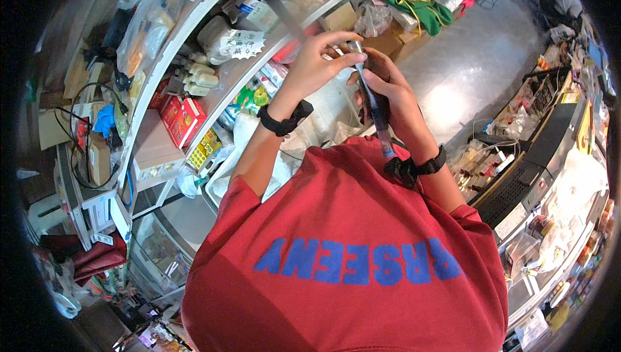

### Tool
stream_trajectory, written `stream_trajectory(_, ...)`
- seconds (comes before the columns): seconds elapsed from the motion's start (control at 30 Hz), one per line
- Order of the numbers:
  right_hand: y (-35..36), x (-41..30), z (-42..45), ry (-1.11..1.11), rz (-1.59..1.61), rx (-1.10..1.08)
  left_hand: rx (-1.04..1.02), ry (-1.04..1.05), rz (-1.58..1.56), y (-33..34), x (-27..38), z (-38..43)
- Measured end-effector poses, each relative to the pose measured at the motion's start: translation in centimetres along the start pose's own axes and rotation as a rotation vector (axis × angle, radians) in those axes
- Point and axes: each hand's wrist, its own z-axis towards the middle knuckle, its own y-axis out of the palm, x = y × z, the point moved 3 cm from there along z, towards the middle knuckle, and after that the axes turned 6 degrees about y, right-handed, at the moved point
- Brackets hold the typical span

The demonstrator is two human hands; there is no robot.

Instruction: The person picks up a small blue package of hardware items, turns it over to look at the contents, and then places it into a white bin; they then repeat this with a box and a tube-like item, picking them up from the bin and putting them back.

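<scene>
A long, slender clear tube (373,92) with a dark stretch and a bluish lower tip slants in front of my chest. What it contains cannot be made out. My left hand (327,58) pinches its upper end between thumb and fingers. Just below, my right hand (390,83) wraps its fingers around the tube's middle, the thumb lying along it. Part of the right fingers is in shadow behind the tube. The lower tip hangs close to my red shirt (339,206). Dark bands circle both wrists.
On the left, shelves (170,56) hold red boxes (182,119), white bottles (200,78) and plastic bags. Green clothing (412,5) lies on goods ahead. Bare floor (465,80) shows ahead right. A cluttered counter with a long black unit (519,189) runs along the right.
</scene>
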Motion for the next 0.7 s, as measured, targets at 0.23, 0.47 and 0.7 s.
stream_trajectory(0.23, -0.7, 0.1, 0.1, -0.006, -0.067, -0.011, -0.010, 0.122, 0.019, -0.3, -1.3, 0.6)
stream_trajectory(0.47, -1.9, 1.7, 0.3, 0.089, -0.078, 0.039, 0.185, 0.063, -0.232, 0.6, -3.5, 0.3)
stream_trajectory(0.7, -4.2, 4.7, 0.3, 0.064, -0.250, 0.118, 0.301, -0.235, -0.361, -0.6, -4.9, 1.2)
